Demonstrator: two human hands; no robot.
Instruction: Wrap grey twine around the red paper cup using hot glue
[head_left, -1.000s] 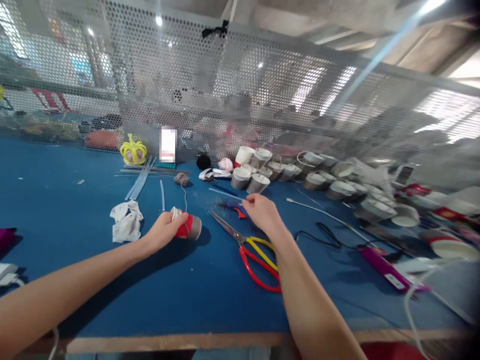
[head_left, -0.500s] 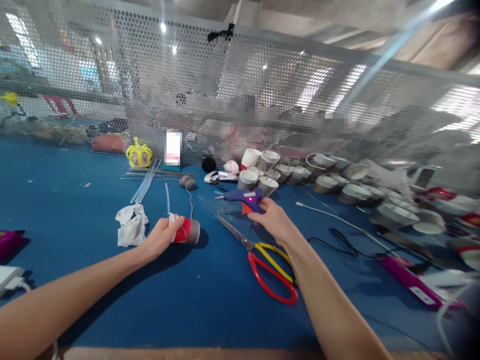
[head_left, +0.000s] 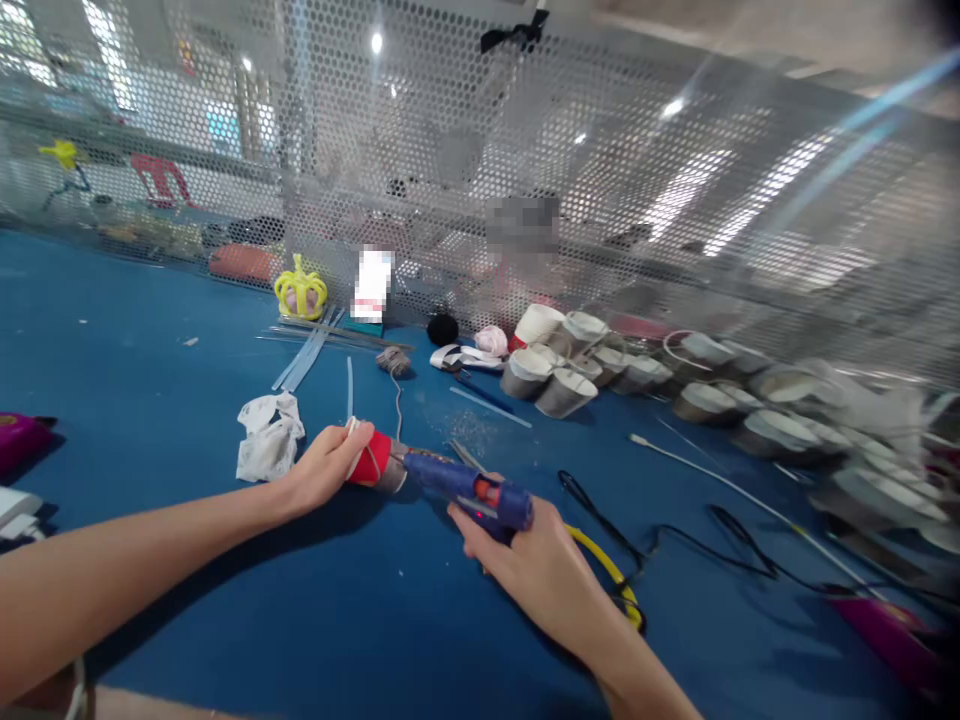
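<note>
In my left hand is a paper cup lying on its side, partly wrapped in grey yarn with a red band showing. My right hand grips a blue hot glue gun, whose red light is lit. Its nozzle points left and meets the yarn-wrapped end of the cup; whether it touches I cannot tell. A grey yarn strand runs from the cup to a small yarn ball. Under my right hand lie scissors, mostly hidden, with part of a yellow handle visible.
White crumpled material lies left of the cup. Clear glue sticks and a phone are farther back. Several grey-wrapped cups crowd the back right. A black cord crosses the right side, near a purple power strip.
My right hand has brought the glue gun down and toward the cup, its nozzle now at the cup's end. The gun now covers much of the scissors. My left hand keeps its hold.
</note>
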